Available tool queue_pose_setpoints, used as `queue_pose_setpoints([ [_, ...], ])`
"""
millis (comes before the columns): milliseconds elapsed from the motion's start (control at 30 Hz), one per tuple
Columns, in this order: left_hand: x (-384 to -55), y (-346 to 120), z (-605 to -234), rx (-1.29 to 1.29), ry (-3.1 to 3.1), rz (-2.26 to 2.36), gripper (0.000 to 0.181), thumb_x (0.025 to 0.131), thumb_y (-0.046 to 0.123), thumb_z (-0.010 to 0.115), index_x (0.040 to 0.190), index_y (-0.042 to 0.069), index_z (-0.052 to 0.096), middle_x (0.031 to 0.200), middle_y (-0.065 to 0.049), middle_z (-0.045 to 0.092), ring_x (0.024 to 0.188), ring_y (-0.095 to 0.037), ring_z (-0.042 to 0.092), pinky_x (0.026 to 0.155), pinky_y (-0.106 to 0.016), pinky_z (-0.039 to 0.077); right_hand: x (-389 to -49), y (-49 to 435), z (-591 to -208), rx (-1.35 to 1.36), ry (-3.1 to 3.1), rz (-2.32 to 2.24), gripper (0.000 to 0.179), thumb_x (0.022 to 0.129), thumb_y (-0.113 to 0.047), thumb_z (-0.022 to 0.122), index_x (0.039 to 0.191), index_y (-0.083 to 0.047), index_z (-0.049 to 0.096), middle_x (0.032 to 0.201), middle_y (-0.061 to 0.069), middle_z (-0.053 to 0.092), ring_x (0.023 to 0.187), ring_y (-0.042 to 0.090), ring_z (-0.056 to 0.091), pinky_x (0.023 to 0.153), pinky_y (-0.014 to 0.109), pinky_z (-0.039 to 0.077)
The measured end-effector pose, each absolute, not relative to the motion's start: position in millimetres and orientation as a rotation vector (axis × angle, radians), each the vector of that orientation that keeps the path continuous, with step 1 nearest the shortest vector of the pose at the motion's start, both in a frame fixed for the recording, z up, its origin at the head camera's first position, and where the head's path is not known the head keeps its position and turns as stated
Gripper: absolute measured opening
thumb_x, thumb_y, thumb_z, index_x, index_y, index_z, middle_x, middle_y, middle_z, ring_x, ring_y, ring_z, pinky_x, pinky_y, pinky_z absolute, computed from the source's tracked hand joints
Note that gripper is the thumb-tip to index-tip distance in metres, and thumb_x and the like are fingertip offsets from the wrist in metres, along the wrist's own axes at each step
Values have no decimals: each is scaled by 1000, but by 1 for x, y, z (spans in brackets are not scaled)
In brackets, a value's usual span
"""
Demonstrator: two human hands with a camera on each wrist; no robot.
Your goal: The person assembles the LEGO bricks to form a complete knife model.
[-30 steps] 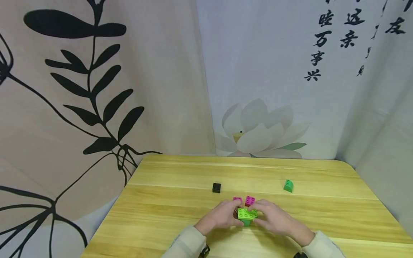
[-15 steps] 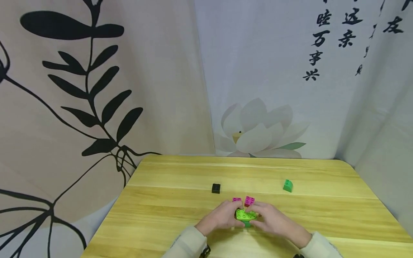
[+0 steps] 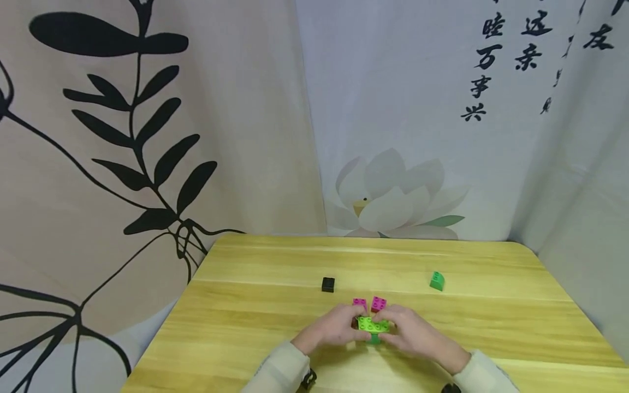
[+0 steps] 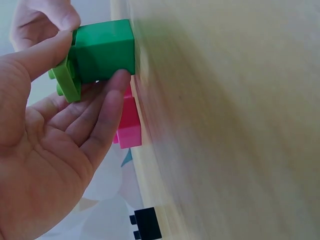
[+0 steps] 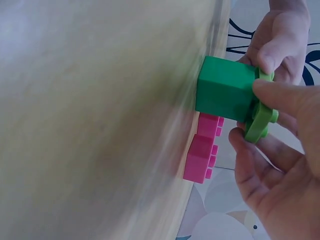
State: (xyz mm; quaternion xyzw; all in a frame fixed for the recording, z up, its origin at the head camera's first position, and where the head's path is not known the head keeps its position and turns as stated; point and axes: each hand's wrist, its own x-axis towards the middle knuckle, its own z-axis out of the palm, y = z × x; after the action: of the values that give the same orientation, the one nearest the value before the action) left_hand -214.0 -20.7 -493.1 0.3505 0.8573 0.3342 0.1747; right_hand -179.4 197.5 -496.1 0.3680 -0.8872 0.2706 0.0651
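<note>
Pale curtain (image 3: 255,109) with black leaves hangs behind the wooden table (image 3: 236,327), whose slanting left edge lies well apart from both hands. Next comes a black block (image 3: 328,285), then the left hand (image 3: 340,326), pinching a lime piece (image 3: 372,325) atop a green block (image 5: 225,87); two pink blocks (image 3: 379,303) sit just beyond. The right hand (image 3: 407,329) pinches that piece's other end. Farther right stand a smaller green block (image 3: 436,281) and, above, dark characters (image 3: 598,38) including 友.

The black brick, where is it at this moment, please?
In the head view, the black brick lies on the table, beyond the left hand and to the left of the two pink bricks.
</note>
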Motion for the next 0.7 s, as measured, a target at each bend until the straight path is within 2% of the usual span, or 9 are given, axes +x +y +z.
queue_pose_setpoints([
  [433, -216, -20, -493, 978, 2458, 924, 27, 83, 28, 73, 102, 15, 60, 78, 14, 55, 62, -1, 51, 56, -17, 45, -181, 195, -489, 1080, -2753, 806, 29, 75, -16, 78, 102, -15, 67, 98, -5, 65, 88, 10, 60, 74, 27, 52],
  [700, -216, -20, -493, 978, 2454, 935, 29, 81, 27, 75, 104, 13, 63, 78, 14, 55, 65, 0, 52, 58, -16, 46, -183, 195, -489, 1046, -2807, 852, 28, 76, -18, 77, 102, -15, 68, 99, -7, 65, 91, 9, 60, 76, 28, 52],
])
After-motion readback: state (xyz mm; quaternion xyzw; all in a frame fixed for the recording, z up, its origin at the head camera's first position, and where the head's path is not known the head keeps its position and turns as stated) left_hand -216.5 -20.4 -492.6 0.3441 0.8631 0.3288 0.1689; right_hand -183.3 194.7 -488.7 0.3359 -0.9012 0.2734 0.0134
